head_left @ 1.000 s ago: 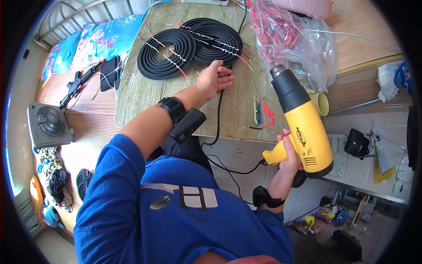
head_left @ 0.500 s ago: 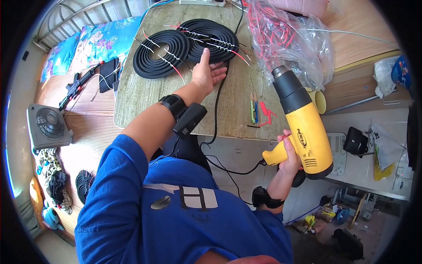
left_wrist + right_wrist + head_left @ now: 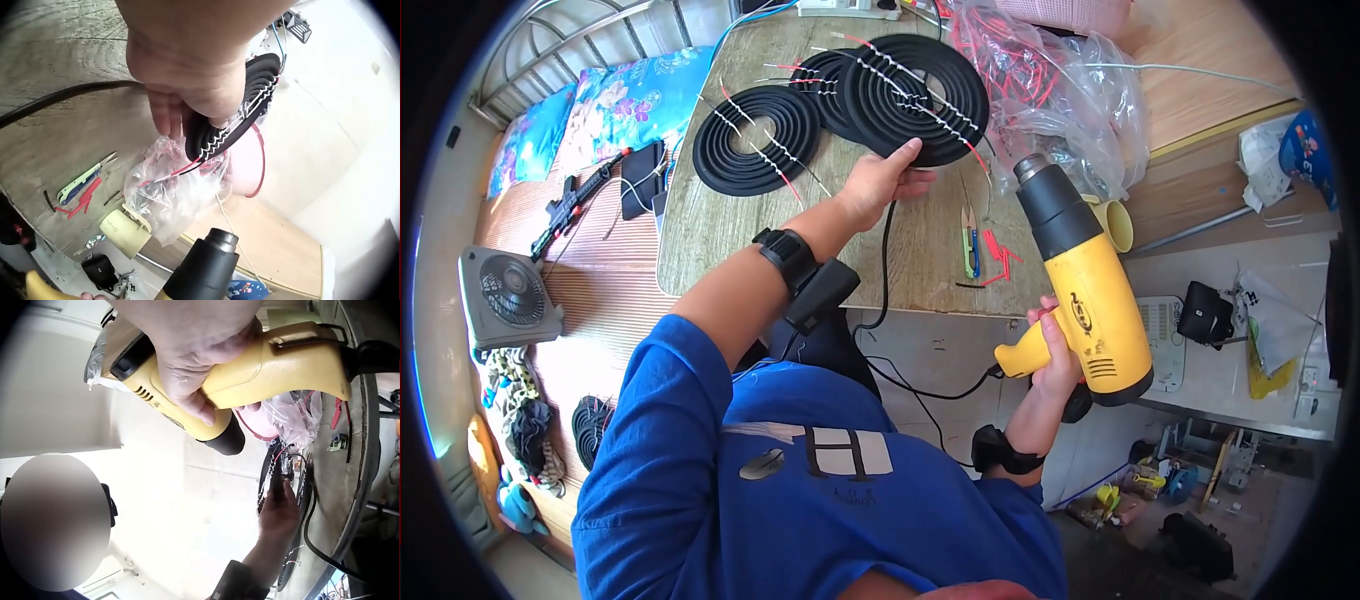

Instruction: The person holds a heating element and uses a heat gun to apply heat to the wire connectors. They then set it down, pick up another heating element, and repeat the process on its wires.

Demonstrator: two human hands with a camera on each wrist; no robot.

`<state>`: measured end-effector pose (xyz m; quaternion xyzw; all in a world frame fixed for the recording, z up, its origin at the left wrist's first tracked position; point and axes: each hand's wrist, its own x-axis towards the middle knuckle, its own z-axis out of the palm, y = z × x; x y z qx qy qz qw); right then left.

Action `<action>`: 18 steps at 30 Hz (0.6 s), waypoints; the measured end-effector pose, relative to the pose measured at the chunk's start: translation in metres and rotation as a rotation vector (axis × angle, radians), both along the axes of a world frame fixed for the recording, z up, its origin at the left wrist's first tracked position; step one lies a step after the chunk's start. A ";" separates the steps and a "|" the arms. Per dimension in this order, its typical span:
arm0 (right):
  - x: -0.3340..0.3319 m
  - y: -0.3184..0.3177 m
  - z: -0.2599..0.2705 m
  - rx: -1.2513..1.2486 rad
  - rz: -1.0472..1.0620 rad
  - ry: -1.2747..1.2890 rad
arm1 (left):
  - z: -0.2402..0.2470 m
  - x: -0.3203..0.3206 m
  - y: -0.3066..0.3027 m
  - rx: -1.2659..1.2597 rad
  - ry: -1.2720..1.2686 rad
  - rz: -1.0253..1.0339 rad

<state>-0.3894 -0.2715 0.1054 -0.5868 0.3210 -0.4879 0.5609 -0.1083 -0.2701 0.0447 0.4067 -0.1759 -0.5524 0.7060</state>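
My left hand (image 3: pixel 880 186) grips the near edge of a flat black cable coil (image 3: pixel 868 112), thumb on top and fingers beneath. The coil is raised and tilted above the table; twisted bare wire ends with red and white leads cross it. In the left wrist view the same coil (image 3: pixel 262 78) stands nearly edge-on. A second coil (image 3: pixel 715 152) lies flat to its left, and a third coil (image 3: pixel 808 78) is partly hidden behind the raised one. My right hand (image 3: pixel 1056 358) holds a yellow heat gun (image 3: pixel 1097 300) by its handle, its black nozzle pointing toward the table's far side.
On the wooden table (image 3: pixel 800 250) lie snips (image 3: pixel 971 245) and red tubing pieces (image 3: pixel 997 258). Clear plastic bags (image 3: pixel 1060 110) with red wire and a yellow cup (image 3: pixel 1114 226) stand at the right. The heat gun's black cord (image 3: pixel 935 396) hangs below the table edge.
My left hand has taken hold of the right-hand coil and lifted it toward me, tilting it and uncovering another coil beneath. The right hand and heat gun have barely moved.
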 end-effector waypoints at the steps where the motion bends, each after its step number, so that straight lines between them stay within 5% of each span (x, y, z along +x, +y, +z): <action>1: 0.001 0.000 0.001 -0.001 -0.008 0.004 | 0.004 -0.002 0.002 -0.001 -0.001 -0.003; 18: 0.054 0.019 0.008 -0.246 0.216 0.194 | 0.034 0.029 0.106 -0.204 -0.278 0.382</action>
